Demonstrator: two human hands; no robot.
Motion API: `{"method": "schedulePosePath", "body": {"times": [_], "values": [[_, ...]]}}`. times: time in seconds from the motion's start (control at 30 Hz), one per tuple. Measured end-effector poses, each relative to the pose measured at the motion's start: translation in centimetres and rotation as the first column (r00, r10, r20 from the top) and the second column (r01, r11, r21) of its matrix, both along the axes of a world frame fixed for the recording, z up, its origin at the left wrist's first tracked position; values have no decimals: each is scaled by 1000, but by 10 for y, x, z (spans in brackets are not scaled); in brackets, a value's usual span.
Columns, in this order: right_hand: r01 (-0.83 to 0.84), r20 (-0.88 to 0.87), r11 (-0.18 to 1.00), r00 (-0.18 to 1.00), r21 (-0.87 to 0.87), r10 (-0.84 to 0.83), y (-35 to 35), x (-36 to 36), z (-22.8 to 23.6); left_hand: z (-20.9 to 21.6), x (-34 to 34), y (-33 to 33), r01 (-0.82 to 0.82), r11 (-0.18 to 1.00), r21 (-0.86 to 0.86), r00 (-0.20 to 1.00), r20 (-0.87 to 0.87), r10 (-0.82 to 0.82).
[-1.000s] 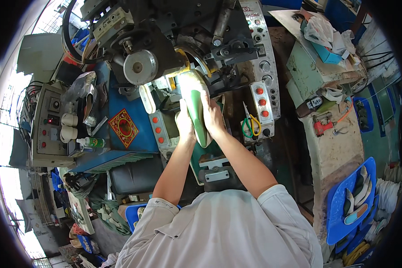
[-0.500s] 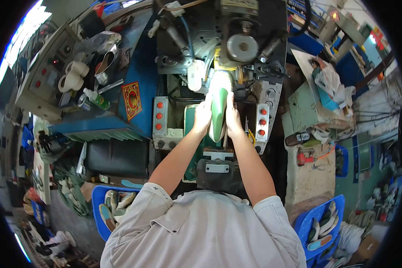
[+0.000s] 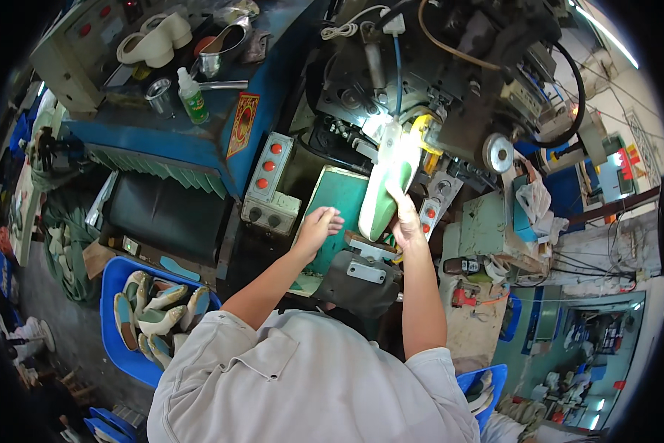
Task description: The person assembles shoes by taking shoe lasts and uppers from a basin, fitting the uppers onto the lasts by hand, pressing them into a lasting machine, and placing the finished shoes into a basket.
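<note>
A pale shoe [image 3: 383, 199] with a green face turned up stands under the bright lamp, its far end up against the yellow part [image 3: 422, 133] of the machine. My right hand [image 3: 408, 221] grips its right side near the close end, thumb laid along the green face. My left hand [image 3: 321, 230] is off the shoe, over the green tray [image 3: 337, 193], with its fingers loosely bent and nothing in them. Just below the shoe's near end sits a metal clamp block [image 3: 366, 273] on the machine.
Red-button panels [image 3: 271, 164] flank the work spot. On the left a blue bin [image 3: 129, 358] holds several shoes; another blue bin [image 3: 487, 380] is at lower right. A spray bottle [image 3: 192, 97] and metal cup [image 3: 159, 98] stand on the blue cabinet [image 3: 155, 144].
My left hand has let go of the shoe and drawn back to the left and nearer. My right hand still holds the shoe. The whole view has turned and shifted toward the left side.
</note>
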State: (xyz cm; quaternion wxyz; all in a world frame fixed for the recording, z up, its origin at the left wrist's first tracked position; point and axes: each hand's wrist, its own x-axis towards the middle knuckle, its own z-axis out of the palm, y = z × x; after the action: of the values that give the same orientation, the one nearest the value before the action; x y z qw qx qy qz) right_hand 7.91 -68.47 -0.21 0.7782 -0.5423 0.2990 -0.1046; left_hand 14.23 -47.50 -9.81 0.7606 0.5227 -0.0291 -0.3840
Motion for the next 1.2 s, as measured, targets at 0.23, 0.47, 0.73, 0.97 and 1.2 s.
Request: {"method": "schedulePosePath", "body": {"times": [0.23, 0.47, 0.73, 0.97, 1.2], "values": [[-80, 44, 997, 996, -14, 80, 3, -6, -4, -26, -35, 58, -120, 992, 28, 992, -44, 121], [-143, 40, 990, 989, 7, 142, -3, -10, -16, -34, -64, 76, -257, 963, 87, 963, -58, 262], [-237, 45, 971, 971, 19, 236, -1, -10, 2, -14, -91, 74, -344, 933, 105, 937, -32, 349], [-285, 167, 959, 945, 4, 280, 4, -14, 10, -4, -132, 92, -492, 851, 183, 865, -3, 501], [-335, 244, 941, 910, -44, 336, 3, -13, 9, 8, -172, 108, -592, 774, 225, 796, 13, 605]]}}
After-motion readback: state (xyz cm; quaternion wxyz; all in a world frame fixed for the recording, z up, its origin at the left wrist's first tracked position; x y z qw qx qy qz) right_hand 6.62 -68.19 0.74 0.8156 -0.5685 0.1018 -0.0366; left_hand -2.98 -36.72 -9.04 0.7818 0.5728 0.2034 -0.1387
